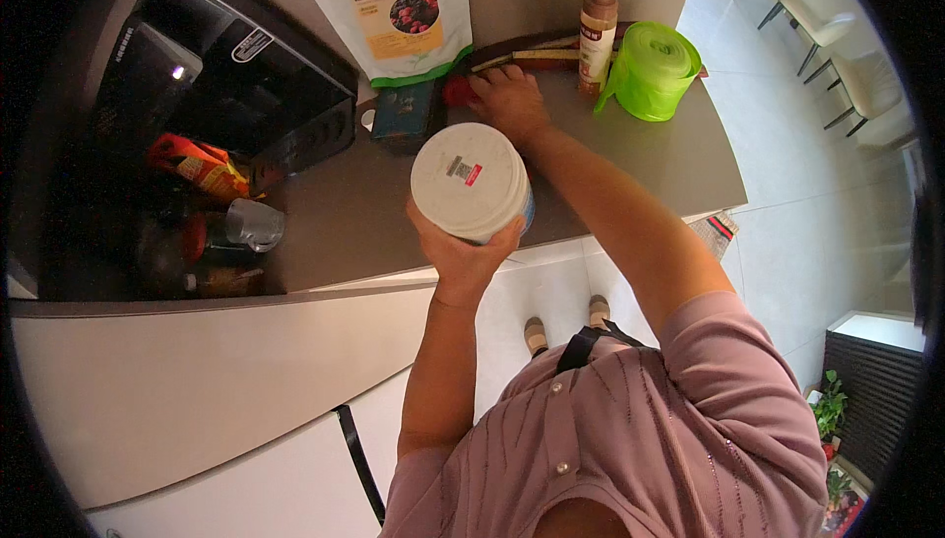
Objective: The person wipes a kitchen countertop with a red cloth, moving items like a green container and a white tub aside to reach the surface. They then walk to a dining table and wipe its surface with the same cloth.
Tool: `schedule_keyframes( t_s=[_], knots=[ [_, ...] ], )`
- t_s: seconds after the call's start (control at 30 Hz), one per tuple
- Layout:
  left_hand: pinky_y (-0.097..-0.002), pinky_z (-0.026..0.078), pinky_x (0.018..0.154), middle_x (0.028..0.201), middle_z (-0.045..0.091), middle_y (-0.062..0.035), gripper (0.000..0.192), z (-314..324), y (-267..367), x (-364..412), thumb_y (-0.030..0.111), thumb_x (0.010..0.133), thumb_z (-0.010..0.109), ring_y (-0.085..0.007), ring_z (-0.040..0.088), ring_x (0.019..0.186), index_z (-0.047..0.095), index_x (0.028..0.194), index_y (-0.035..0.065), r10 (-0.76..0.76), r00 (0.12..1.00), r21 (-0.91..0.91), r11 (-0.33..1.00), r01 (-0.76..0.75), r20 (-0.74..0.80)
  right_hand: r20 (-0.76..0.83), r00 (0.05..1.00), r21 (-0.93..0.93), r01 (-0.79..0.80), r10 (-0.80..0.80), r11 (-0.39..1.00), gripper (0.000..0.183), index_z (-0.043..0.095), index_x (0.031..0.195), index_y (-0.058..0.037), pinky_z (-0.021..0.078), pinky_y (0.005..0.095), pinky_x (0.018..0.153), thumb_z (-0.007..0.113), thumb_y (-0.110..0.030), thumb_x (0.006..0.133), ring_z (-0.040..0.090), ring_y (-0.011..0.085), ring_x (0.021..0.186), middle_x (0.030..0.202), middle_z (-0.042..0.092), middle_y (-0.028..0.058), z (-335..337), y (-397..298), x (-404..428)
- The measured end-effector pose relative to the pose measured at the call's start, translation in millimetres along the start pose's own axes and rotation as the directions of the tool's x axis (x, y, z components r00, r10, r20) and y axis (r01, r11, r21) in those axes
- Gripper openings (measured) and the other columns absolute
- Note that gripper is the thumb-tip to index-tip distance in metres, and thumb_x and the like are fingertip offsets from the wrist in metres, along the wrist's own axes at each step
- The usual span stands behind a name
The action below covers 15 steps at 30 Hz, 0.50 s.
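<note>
My left hand [465,257] grips a round tub with a white lid [465,176] from below, raised at the counter's front edge. The lid bears a printed code and a small red sticker; a bit of the tub's blue side shows at the right. Beyond it, my right hand [513,104] is down at the countertop [576,147] with curled fingers on a red cloth-like thing [459,91], mostly hidden by the hand. A dark teal flat box [402,110] lies just left of that. Behind it stands a white pouch [387,14] with a green bottom edge and a berry picture.
A pinkish-brown capped bottle [596,36] and a green roll of plastic bags [657,69] stand at the right. On the left are a black appliance [229,73], an orange-red packet [203,169] and a clear glass mug [255,226]. White drawer fronts [221,390] lie below.
</note>
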State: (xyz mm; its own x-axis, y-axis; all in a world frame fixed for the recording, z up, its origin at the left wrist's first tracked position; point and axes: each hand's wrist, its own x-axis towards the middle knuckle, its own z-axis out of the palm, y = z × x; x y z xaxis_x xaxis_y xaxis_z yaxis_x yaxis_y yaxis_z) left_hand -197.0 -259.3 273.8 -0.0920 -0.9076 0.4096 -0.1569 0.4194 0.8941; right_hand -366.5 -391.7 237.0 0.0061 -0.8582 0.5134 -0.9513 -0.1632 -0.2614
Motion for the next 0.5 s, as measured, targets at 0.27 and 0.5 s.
schedule_keyframes(
  t_s=[0.27, 0.5],
  knots=[
    [-0.0393, 0.046, 0.106, 0.135, 0.047, -0.0198, 0.108, 1, 2, 5, 0.013, 0.056, 0.092, -0.0267, 0.053, 0.124, 0.024, 0.140, 0.0004, 0.015, 1.000, -0.054, 0.998, -0.015, -0.004, -0.027, 0.997, 0.186, 0.076, -0.072, 0.980, 0.042, 0.065, 0.124, -0.0139, 0.0433, 0.0460, 0.093, 0.064, -0.021, 0.082, 0.054, 0.0327, 0.114, 0.126, 0.062, 0.0088, -41, -3, -62],
    [-0.0380, 0.045, 0.106, 0.135, 0.048, -0.0196, 0.108, 5, 14, 6, 0.011, 0.058, 0.091, -0.0258, 0.053, 0.124, 0.023, 0.142, 0.0008, -0.050, 0.999, -0.123, 0.991, 0.052, 0.013, -0.005, 0.970, 0.602, -0.192, 0.244, 0.775, 0.035, 0.062, 0.127, -0.0100, 0.0483, 0.0386, 0.095, 0.066, -0.012, 0.092, 0.059, 0.0228, 0.109, 0.118, 0.064, 0.0065, -70, 3, -120]
  ],
)
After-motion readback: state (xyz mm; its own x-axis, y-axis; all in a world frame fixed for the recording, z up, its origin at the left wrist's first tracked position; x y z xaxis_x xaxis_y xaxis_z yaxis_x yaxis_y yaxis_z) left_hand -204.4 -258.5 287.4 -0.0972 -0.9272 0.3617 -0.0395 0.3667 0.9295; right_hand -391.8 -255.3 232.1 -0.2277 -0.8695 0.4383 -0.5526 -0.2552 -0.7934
